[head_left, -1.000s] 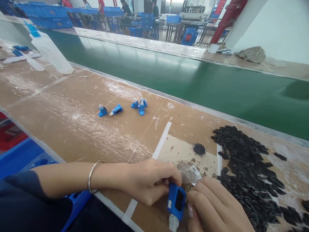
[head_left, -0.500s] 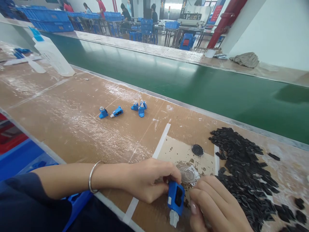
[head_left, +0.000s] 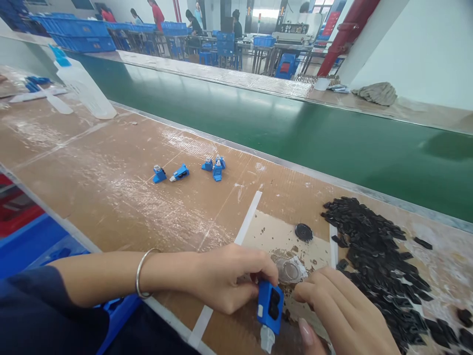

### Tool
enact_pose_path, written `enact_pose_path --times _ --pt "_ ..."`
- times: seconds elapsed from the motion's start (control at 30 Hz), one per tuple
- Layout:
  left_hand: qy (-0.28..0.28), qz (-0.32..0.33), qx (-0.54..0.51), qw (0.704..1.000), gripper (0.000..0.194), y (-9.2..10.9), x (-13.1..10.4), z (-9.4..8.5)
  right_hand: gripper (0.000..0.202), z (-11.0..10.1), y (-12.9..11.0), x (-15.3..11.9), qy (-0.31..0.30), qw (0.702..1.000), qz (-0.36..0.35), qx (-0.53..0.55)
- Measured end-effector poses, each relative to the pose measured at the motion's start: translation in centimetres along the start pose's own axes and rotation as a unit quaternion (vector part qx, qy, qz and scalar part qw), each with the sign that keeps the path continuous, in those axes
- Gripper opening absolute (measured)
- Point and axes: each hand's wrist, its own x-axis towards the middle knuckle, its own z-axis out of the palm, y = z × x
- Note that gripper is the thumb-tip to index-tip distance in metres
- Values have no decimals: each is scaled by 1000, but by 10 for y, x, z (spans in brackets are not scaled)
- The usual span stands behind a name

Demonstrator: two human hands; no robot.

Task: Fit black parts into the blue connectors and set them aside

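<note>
My left hand [head_left: 236, 278] pinches a small blue plastic toy part [head_left: 263, 305] with a black double-lobed piece in its face and a pale grey tip pointing down. Just right of it is my right hand [head_left: 343, 310], fingers bent, thumb and forefinger apart, nothing visible between them. Beyond the hands, a small clear round dish [head_left: 288, 270] rests on a stained pale sheet [head_left: 271, 229]. A dark round lid [head_left: 303, 232] lies further back on that sheet. To the right spreads a heap of small black pieces [head_left: 373, 246].
Several similar blue parts [head_left: 180, 172] stand on the brown tabletop [head_left: 121, 197]. A white bottle with a blue cap [head_left: 86, 88] is at the far left. Behind runs a green conveyor belt [head_left: 236, 116]. Blue bins [head_left: 79, 32] and people are in the background.
My right hand has shifted slightly right, away from the blue toy part, and its thumb and forefinger have spread apart. My left hand still holds the part in nearly the same place.
</note>
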Motion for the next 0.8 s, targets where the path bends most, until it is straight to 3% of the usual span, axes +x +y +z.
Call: enact_pose_path --times 0.13,0.3,0.53,0.8 --pt "-12 12 -4 1000 31 -1 1 1 16 7 -3 2 4 999 -33 -17" --pt "-24 14 -5 1000 33 -1 1 2 23 9 -10 6 -17 1000 -20 -5" --pt "-53 -4 18 998 33 -3 0 3 24 14 -10 4 9 999 -38 -12" --pt "-27 2 6 1000 32 -1 1 2 26 10 -8 2 0 999 -12 37"
